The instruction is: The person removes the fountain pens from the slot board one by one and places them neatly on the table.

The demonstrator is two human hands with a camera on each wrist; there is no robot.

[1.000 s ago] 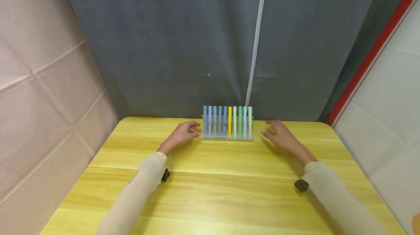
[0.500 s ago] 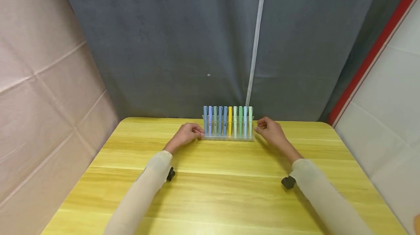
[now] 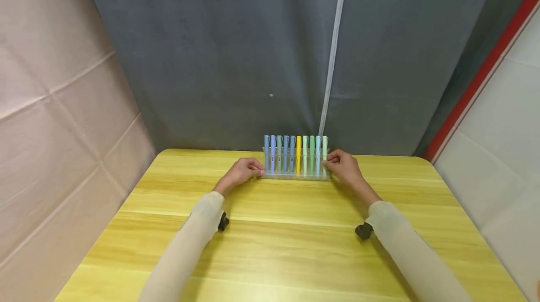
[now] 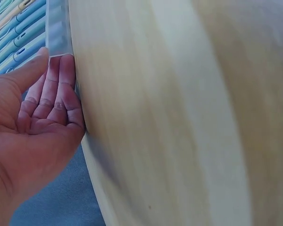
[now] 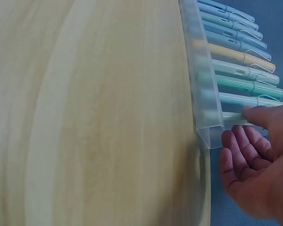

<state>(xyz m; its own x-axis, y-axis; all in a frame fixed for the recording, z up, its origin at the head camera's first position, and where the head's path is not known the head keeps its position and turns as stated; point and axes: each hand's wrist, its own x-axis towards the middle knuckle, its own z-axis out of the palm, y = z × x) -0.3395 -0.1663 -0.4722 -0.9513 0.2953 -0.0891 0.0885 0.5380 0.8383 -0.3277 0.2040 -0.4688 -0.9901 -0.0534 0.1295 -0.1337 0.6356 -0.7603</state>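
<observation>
A clear plastic pen rack [image 3: 295,177] stands at the far edge of the table, holding a row of capped pens in blue, purple, green and one yellow pen [image 3: 298,154]. My left hand [image 3: 244,170] grips the rack's left end; in the left wrist view its thumb [image 4: 35,70] lies along the front and the fingers reach behind the end. At the other end, my right hand [image 3: 343,167] holds the rack, its thumb over the pale green end pen [image 5: 232,117] and its fingers curled past the end panel.
The wood-grain table [image 3: 291,245] spreads out in front of the rack. A grey curtain [image 3: 236,58] hangs right behind the far table edge. Pale cloth walls [image 3: 55,128] stand at both sides, with a red strip [image 3: 485,72] at the right.
My right hand has moved left onto the rack's right end. My left hand has come a little right onto its left end, its fingers closing in. The pens stay in their row.
</observation>
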